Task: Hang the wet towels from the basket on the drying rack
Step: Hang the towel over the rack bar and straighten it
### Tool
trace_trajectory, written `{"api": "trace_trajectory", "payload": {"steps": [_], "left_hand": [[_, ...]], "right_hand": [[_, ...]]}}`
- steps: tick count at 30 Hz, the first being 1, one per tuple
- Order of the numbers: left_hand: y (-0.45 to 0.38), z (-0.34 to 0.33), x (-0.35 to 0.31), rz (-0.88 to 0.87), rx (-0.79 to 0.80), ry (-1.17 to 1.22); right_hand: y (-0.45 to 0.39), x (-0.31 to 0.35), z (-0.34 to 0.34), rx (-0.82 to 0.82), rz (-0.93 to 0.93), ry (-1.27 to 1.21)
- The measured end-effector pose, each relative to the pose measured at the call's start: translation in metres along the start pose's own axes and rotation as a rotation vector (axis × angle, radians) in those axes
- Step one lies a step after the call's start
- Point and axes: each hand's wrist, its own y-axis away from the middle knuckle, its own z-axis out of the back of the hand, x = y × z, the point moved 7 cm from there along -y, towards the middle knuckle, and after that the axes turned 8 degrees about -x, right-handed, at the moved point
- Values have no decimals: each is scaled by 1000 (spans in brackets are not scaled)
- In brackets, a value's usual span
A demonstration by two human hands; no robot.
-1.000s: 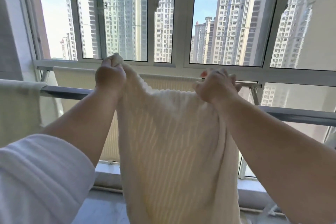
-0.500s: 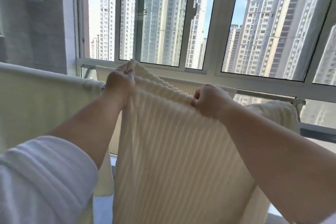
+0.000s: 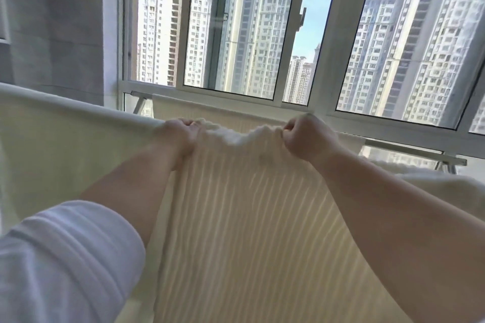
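A cream ribbed towel hangs down in front of me, its top edge bunched between my hands. My left hand grips the towel's top left corner, right beside another cream towel draped over the near bar of the drying rack. My right hand grips the top edge further right. A third cream towel hangs on the rack's far bar under the window. The near bar is hidden behind the towels. No basket is in view.
Large windows with white frames stand just beyond the rack. A grey tiled wall closes the left side. A further piece of cream cloth lies at the right, behind my right forearm.
Both hands have come down with the towel's top edge, to the height of the draped towel at the left. My view has swung left.
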Motion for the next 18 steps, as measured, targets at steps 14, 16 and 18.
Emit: {"api": "trace_trajectory", "payload": {"steps": [14,16,18], "left_hand": [[-14,-1,-1,-195,-16,-381],[-5,-9,-4,-207,1,-531],[7,-13,-16,-266,-33,-606]], "right_hand": [[37,55,-58,251,226,80],[41,47,-52,216,198,40],[43,41,-44,153,177,-6]]}}
